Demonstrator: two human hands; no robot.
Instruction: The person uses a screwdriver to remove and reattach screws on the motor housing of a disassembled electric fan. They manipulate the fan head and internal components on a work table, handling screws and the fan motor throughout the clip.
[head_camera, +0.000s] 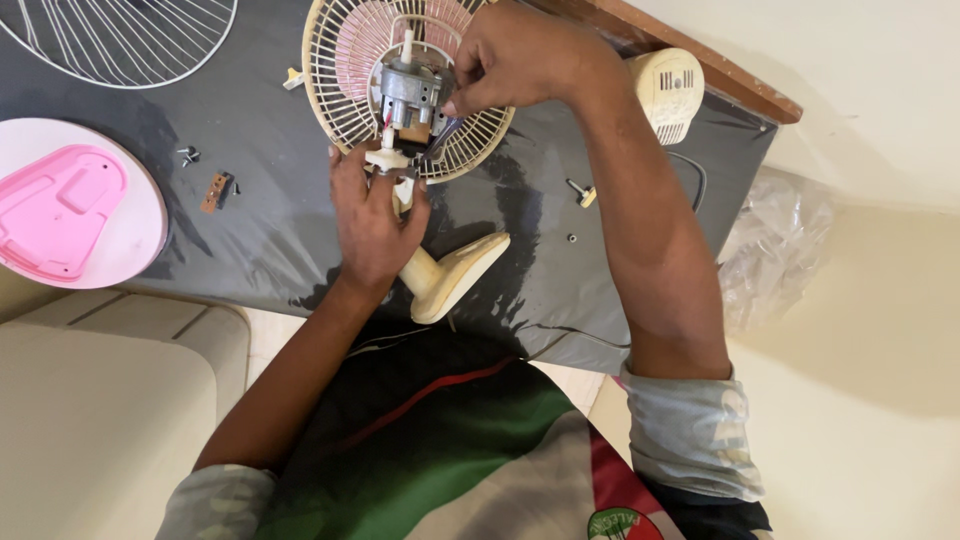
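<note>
Overhead, right hand (520, 55) fingers pinch the fan motor (410, 92) from its right.

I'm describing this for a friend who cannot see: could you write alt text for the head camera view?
Seen from above, a person's right hand touches the bare metal motor of a cream table fan whose rear grille lies on a dark table cover, while the left hand grips the fan's neck. A pink round base and loose screws lie to the left.

Bare dark mat (270, 190) left of the fan grille (335, 70); loose screws (187, 154) there.
</note>
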